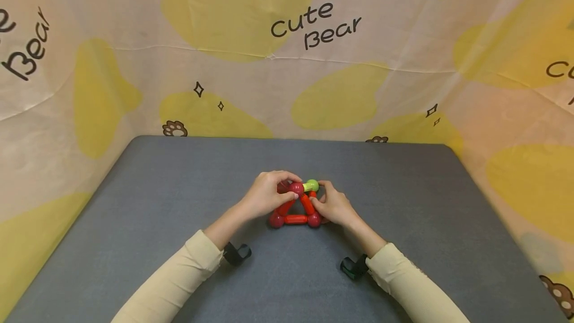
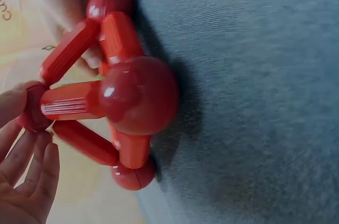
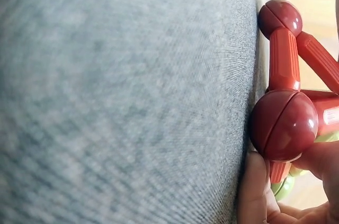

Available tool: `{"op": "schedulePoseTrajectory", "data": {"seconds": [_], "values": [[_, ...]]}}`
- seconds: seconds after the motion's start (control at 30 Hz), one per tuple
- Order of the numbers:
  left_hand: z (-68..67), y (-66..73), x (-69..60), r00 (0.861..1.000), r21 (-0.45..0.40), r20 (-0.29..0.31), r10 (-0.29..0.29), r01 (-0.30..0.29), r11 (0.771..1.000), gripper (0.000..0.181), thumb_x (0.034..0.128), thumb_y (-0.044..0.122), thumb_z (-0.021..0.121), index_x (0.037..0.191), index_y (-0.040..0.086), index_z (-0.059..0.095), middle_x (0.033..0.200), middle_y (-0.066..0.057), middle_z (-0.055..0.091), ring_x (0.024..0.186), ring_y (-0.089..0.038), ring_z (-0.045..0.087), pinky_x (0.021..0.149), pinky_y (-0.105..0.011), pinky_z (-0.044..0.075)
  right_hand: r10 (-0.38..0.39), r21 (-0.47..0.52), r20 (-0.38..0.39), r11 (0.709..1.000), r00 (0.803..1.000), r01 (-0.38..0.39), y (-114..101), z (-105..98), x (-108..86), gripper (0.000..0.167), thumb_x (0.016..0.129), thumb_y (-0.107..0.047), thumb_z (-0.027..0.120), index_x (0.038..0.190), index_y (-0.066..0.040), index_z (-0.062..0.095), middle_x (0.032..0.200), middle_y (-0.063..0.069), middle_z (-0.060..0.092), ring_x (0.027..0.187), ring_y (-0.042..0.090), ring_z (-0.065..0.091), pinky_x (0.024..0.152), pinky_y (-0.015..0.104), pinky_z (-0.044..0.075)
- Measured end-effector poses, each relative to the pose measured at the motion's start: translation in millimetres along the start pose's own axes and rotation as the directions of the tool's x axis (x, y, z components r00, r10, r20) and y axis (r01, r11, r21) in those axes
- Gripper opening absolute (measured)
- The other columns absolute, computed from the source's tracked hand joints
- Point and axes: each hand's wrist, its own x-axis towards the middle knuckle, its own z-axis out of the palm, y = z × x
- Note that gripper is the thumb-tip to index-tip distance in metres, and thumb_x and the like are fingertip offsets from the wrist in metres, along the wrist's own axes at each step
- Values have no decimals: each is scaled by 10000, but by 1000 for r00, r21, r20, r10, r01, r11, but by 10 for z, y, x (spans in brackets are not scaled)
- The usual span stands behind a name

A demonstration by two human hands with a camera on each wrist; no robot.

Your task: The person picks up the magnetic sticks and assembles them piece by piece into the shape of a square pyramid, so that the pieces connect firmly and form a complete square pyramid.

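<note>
A pyramid-like frame of red rods and dark red balls (image 1: 296,219) stands on the grey table. My left hand (image 1: 264,196) pinches the dark red top ball (image 2: 36,106) between thumb and fingers. A light green rod (image 1: 307,186) runs from that ball to a green ball (image 1: 312,184) on the right. My right hand (image 1: 335,205) grips the frame's right side, its index fingertip beside the green ball. Up close in the right wrist view, its thumb and fingers hold around a lower dark red ball (image 3: 284,126). Part of the frame's far side is hidden by the hands.
The grey table (image 1: 179,173) spreads around the frame on all sides. Behind it hangs a yellow-patterned cloth (image 1: 336,96) with printed words. A black strap (image 1: 236,253) sits at the left wrist and another black strap (image 1: 354,267) at the right.
</note>
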Motion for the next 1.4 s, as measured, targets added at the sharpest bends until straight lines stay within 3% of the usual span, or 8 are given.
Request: {"op": "schedulePoseTrajectory", "data": {"seconds": [1.03, 1.23, 1.4], "values": [[29, 11, 38, 999, 49, 13, -30, 29, 998, 291, 767, 139, 743, 1052, 122, 685, 902, 5, 674, 723, -107, 579, 585, -202, 468, -15, -46, -4, 999, 1000, 15, 1, 0, 10, 562, 867, -238, 616, 1329, -17, 385, 736, 35, 625, 491, 115, 555, 460, 255, 423], [36, 11, 17, 1000, 47, 7, -25, 25, 999, 300, 775, 144, 737, 1067, 117, 678, 940, -15, 680, 745, -106, 610, 629, -211, 492, -9, -26, 4, 1000, 1000, 10, 1, 5, 9, 566, 874, -232, 609, 1340, -13, 375, 748, 45, 623, 483, 111, 563, 453, 259, 434], [34, -16, -37, 1000, 11, -16, -2, 3, 1000, 327, 777, 147, 736, 1095, 116, 665, 1008, -13, 671, 802, -131, 630, 703, -309, 523, -18, 2, 9, 1000, 1000, 18, 0, -9, -20, 580, 876, -221, 606, 1355, -7, 358, 775, 49, 632, 497, 111, 575, 469, 265, 456]]}}
